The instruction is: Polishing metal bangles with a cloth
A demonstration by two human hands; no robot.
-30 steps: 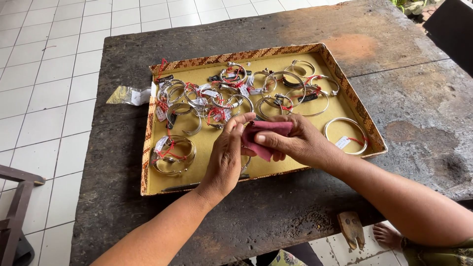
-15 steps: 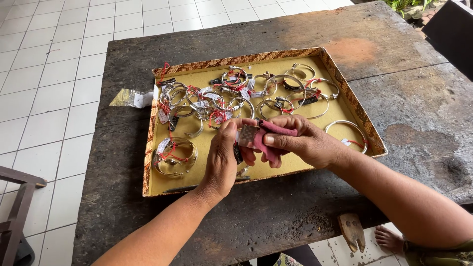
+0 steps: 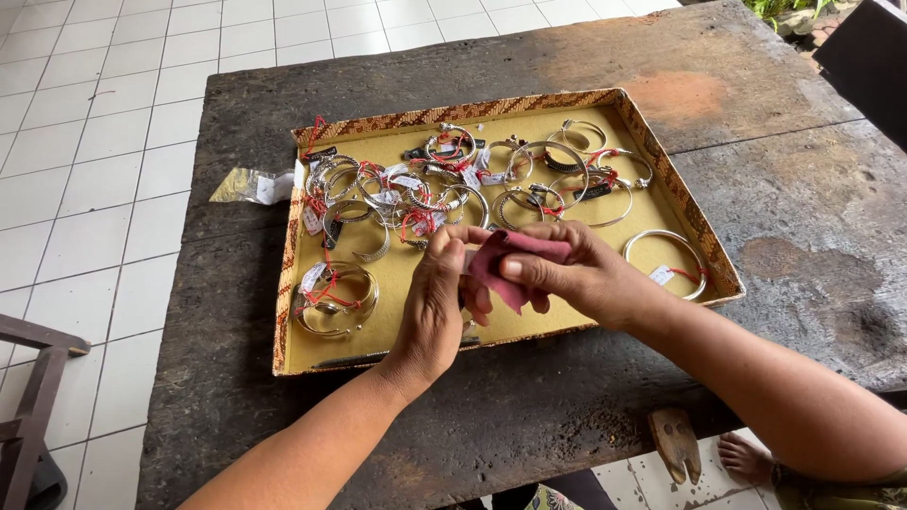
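Head view, looking down: both hands have lifted slightly and drawn together above the near half of the yellow tray [image 3: 397,283] since a moment ago. The right hand [image 3: 576,274] pinches a pink cloth [image 3: 510,264], folded closed around something. The left hand [image 3: 435,302] curls against the cloth; whether it grips anything cannot be told. Judging by this, rubbing continues. What the cloth wraps is hidden. Silver bangles [image 3: 453,179] crowd the tray's far side.
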